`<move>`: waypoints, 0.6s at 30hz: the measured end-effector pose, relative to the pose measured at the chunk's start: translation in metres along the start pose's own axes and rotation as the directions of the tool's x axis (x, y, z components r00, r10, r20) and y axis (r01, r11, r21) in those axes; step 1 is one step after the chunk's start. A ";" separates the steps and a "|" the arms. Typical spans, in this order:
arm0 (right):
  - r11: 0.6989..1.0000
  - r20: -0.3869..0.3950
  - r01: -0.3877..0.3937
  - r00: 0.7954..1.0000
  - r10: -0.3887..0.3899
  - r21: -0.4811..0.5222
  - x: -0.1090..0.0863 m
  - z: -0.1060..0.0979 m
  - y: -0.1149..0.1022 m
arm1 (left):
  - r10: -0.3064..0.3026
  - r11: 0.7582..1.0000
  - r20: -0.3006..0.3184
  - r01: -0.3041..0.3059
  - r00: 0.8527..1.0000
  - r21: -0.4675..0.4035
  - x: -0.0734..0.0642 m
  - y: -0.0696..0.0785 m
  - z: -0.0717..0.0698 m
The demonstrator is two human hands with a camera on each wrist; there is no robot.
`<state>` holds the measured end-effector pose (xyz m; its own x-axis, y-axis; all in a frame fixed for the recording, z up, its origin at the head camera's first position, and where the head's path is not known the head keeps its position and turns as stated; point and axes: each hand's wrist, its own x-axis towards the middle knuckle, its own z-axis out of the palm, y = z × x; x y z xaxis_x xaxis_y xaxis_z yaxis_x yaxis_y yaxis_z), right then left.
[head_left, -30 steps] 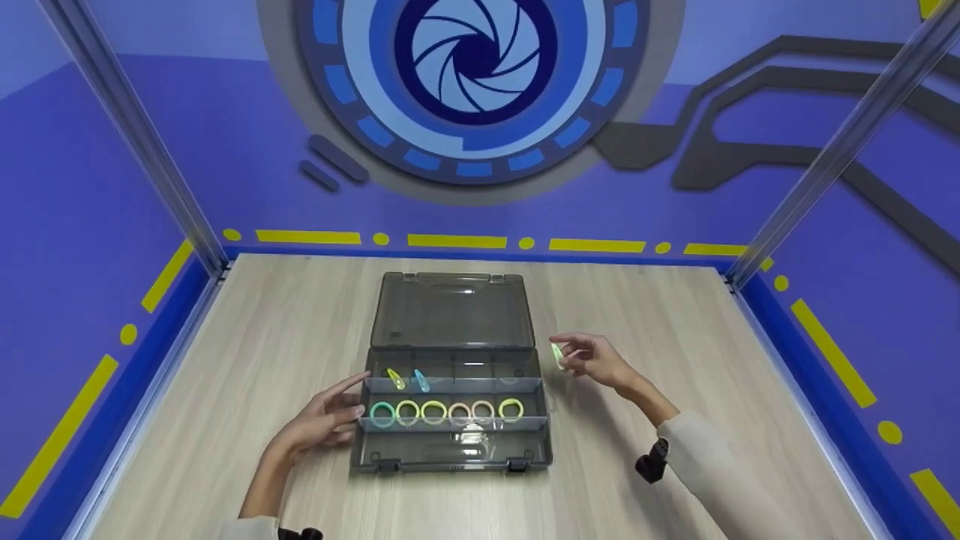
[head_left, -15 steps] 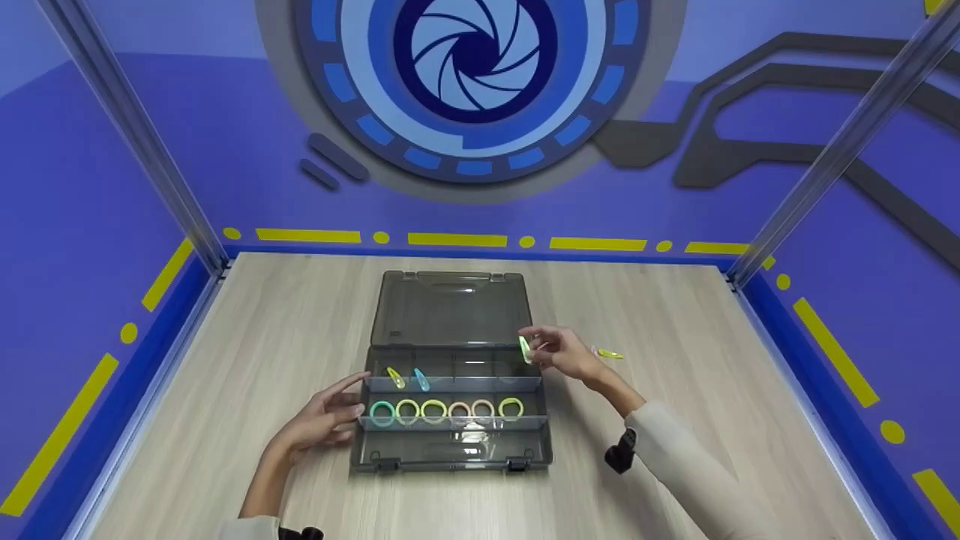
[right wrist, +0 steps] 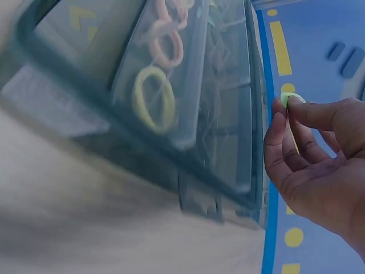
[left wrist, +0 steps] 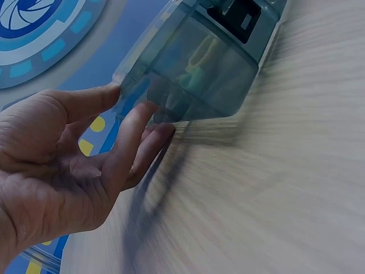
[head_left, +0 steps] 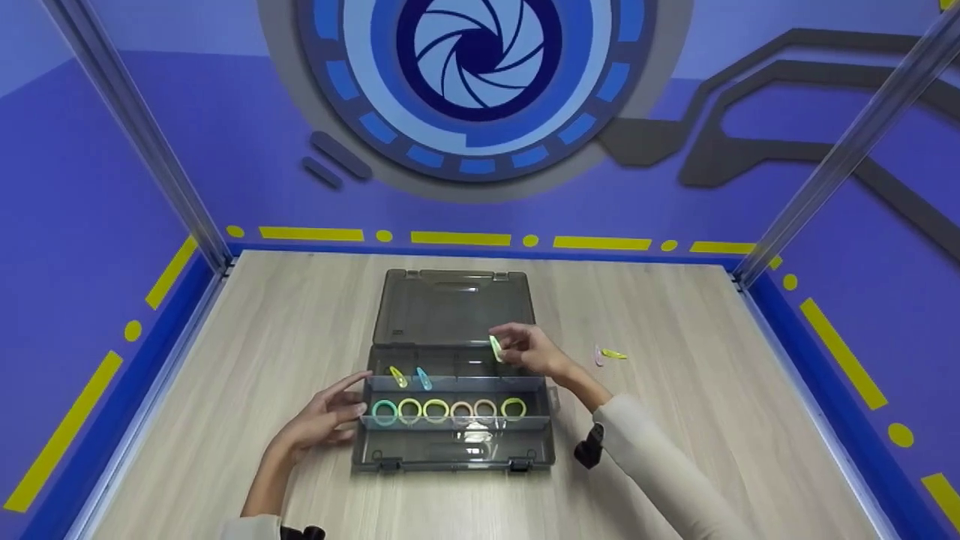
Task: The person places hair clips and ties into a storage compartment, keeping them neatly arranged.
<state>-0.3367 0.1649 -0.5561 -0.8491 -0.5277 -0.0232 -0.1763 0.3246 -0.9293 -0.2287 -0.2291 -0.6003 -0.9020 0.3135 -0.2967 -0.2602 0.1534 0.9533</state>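
My right hand (head_left: pixel 529 351) pinches a pale green snap hair clip (head_left: pixel 496 348) between thumb and fingertips above the back row of a smoky see-through storage box (head_left: pixel 450 451). The clip (right wrist: pixel 292 97) shows only partly in the right wrist view. With relaxed fingers, my left hand (head_left: pixel 319 421) touches the box's left side. A yellow clip (head_left: pixel 398 377) and a blue clip (head_left: pixel 424 379) stand in the back row. The middle row holds several hair ties: a teal hair tie (head_left: pixel 384 402) at its left end, a yellow hair tie (head_left: pixel 514 400) at its right, others between.
The box's raised lid (head_left: pixel 454 307) leans back behind it. On the wooden table (head_left: pixel 660 435), right of the box, lie a pink clip (head_left: pixel 598 355) and a yellow clip (head_left: pixel 614 354). Blue panels (head_left: pixel 285 195) wall in the table's back and sides.
My right hand has moved left with the pale green clip, from beside the box to over its back row. The two clips on the table came into sight. My left hand stays put.
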 end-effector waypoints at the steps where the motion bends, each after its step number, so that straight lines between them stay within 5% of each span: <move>1: 1.000 0.001 0.017 1.000 -0.017 0.000 0.002 0.004 0.000 | -0.001 1.000 0.002 0.001 1.000 -0.004 0.000 0.000 0.000; 7: 0.996 0.019 0.091 0.996 -0.091 -0.025 0.017 0.026 -0.002 | 0.007 1.000 0.004 -0.007 1.000 -0.006 -0.001 -0.001 -0.001; 18: 0.986 0.054 0.122 0.992 -0.116 -0.111 0.027 0.054 -0.001 | -0.028 1.000 -0.024 0.028 0.999 0.005 0.001 -0.003 0.001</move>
<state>-0.3331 0.1079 -0.5755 -0.7947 -0.6035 0.0649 -0.3322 0.3428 -0.8787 -0.2283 -0.2283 -0.6033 -0.9023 0.2867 -0.3219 -0.2838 0.1668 0.9442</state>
